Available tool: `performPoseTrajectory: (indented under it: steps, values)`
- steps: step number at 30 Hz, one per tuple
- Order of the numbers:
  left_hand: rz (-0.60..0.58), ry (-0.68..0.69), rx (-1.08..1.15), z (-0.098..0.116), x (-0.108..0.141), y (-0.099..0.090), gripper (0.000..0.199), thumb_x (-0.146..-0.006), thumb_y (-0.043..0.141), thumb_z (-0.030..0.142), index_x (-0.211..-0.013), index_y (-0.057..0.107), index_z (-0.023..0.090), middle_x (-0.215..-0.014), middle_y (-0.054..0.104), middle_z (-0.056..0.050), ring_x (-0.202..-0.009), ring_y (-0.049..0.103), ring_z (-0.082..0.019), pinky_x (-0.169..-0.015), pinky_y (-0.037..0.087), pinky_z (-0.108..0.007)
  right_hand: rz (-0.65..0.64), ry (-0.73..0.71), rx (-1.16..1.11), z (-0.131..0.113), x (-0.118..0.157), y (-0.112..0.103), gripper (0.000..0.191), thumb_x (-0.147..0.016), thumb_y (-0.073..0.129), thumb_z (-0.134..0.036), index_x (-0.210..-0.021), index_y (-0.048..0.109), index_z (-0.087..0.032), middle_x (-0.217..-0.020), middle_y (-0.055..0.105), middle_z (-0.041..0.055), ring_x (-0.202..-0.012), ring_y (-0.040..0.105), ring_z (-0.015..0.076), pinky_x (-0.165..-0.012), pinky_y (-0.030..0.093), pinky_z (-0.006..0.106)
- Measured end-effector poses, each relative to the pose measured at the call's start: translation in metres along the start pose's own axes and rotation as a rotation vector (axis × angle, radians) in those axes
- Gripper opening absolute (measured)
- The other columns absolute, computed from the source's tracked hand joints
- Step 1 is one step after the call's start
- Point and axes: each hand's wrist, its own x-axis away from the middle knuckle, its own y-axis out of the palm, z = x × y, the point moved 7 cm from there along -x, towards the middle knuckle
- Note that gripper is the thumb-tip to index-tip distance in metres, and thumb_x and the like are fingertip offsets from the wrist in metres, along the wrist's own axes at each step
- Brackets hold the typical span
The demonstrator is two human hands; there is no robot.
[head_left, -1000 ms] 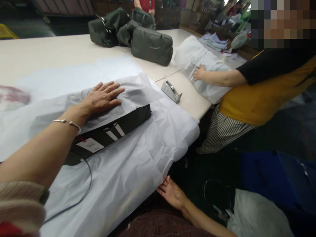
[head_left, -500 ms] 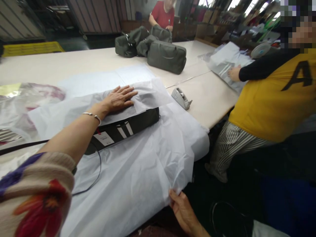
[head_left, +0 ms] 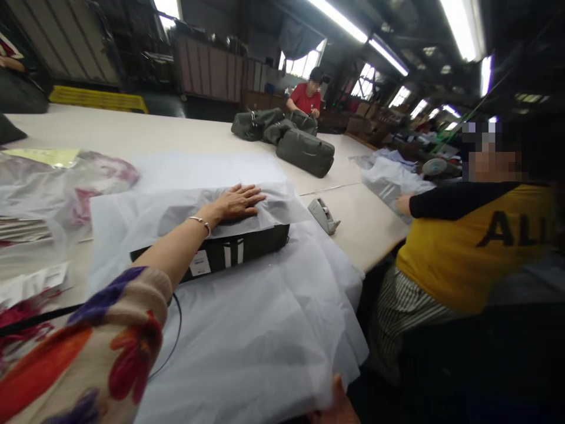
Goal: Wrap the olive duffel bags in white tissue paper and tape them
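Note:
My left hand point(head_left: 241, 203) lies flat, fingers spread, on a sheet of thin white wrapping paper point(head_left: 189, 197) that covers the top of a dark green bag point(head_left: 258, 246). The bag's front side shows, with two white stripes and a white hang tag point(head_left: 200, 263). Under and in front of the bag, more white paper point(head_left: 265, 330) spreads to the table's near edge. Low in the view, my right hand point(head_left: 338, 406) is closed on that paper's near edge; its thumb shows, while most of the fingers are hidden or cut off by the frame.
A grey tape dispenser point(head_left: 323, 216) stands right of the bag. Several green bags point(head_left: 304, 152) lie farther back. Plastic packaging point(head_left: 48, 182) and tags point(head_left: 33, 285) are at left. A co-worker in yellow point(head_left: 463, 247) handles another wrapped bag at right; a person in red point(head_left: 304, 100) is behind.
The view has tilted up, so things sit lower in it. My left hand stays flat on the covered bag. My right hand still grips the paper edge, now lower in the view.

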Motion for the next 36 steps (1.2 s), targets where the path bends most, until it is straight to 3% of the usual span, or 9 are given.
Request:
performPoseTrajectory:
  steps: [5,9,12,15,22,28,33,36]
  values:
    - [0.016,0.000,0.013,-0.002,-0.002,0.003,0.059,-0.096,0.031,0.056,-0.150,0.026,0.034,-0.160,0.024,-0.002,-0.148,0.015,-0.023,-0.118,0.006,-0.045,0.000,-0.044,-0.161,-0.018,0.019,0.022,0.064,-0.063,0.078,-0.064,-0.109,0.067,-0.020,-0.119,0.070,0.0112,-0.116,0.060,0.0312,-0.094,0.051,0.046]
    - [0.020,0.007,-0.004,-0.005,-0.006,0.007,0.059,-0.096,0.031,0.056,-0.150,0.026,0.034,-0.160,0.023,-0.002,-0.148,0.013,-0.023,-0.118,0.003,-0.047,0.004,-0.115,-0.056,-0.023,0.025,0.028,0.063,-0.063,0.084,-0.050,-0.114,0.065,-0.018,-0.116,0.070,0.0114,-0.112,0.062,0.0302,-0.092,0.051,0.044]
    - [0.006,-0.001,-0.027,-0.003,-0.006,0.006,0.060,-0.096,0.029,0.056,-0.151,0.026,0.032,-0.160,0.023,-0.002,-0.148,0.012,-0.023,-0.118,0.003,-0.046,0.022,-0.183,0.128,-0.020,0.027,0.023,0.053,-0.064,0.086,-0.040,-0.107,0.069,-0.015,-0.105,0.073,0.0104,-0.097,0.066,0.0272,-0.085,0.052,0.039]
    - [-0.011,-0.010,-0.044,0.001,-0.005,0.003,0.060,-0.096,0.027,0.056,-0.151,0.026,0.031,-0.160,0.023,-0.003,-0.148,0.013,-0.022,-0.118,0.004,-0.045,0.045,-0.174,0.217,-0.014,0.031,0.012,0.046,-0.066,0.084,-0.043,-0.099,0.072,-0.013,-0.097,0.074,0.0103,-0.085,0.067,0.0244,-0.079,0.053,0.037]
    - [-0.013,-0.019,-0.032,0.004,-0.003,0.000,0.061,-0.095,0.027,0.057,-0.151,0.026,0.031,-0.160,0.023,-0.002,-0.148,0.013,-0.023,-0.118,0.005,-0.044,0.015,-0.095,0.105,-0.007,0.031,-0.005,0.058,-0.067,0.081,-0.050,-0.111,0.067,-0.015,-0.113,0.070,0.0131,-0.098,0.066,0.0274,-0.084,0.052,0.041]
    - [-0.007,-0.024,-0.025,0.003,-0.003,0.001,0.061,-0.096,0.027,0.058,-0.151,0.025,0.032,-0.161,0.022,0.000,-0.148,0.013,-0.024,-0.118,0.003,-0.044,0.119,-0.085,0.181,0.000,0.022,-0.022,0.055,-0.059,0.086,-0.051,-0.095,0.071,-0.012,-0.094,0.075,0.0119,-0.084,0.069,0.0263,-0.078,0.054,0.040]
    - [0.014,-0.012,-0.014,0.001,-0.004,0.003,0.060,-0.096,0.028,0.058,-0.150,0.026,0.033,-0.161,0.022,-0.001,-0.148,0.013,-0.022,-0.118,0.003,-0.042,0.091,-0.069,0.145,-0.001,0.023,-0.019,0.062,-0.059,0.084,-0.056,-0.103,0.069,-0.015,-0.102,0.074,0.0118,-0.089,0.068,0.0268,-0.079,0.054,0.040]
    - [0.017,-0.008,-0.010,0.000,-0.004,0.004,0.060,-0.096,0.029,0.058,-0.150,0.026,0.033,-0.161,0.022,-0.001,-0.148,0.013,-0.022,-0.118,0.003,-0.042,0.125,-0.060,0.164,0.002,0.020,-0.021,0.060,-0.054,0.088,-0.052,-0.097,0.070,-0.015,-0.093,0.075,0.0104,-0.080,0.069,0.0252,-0.075,0.055,0.040]
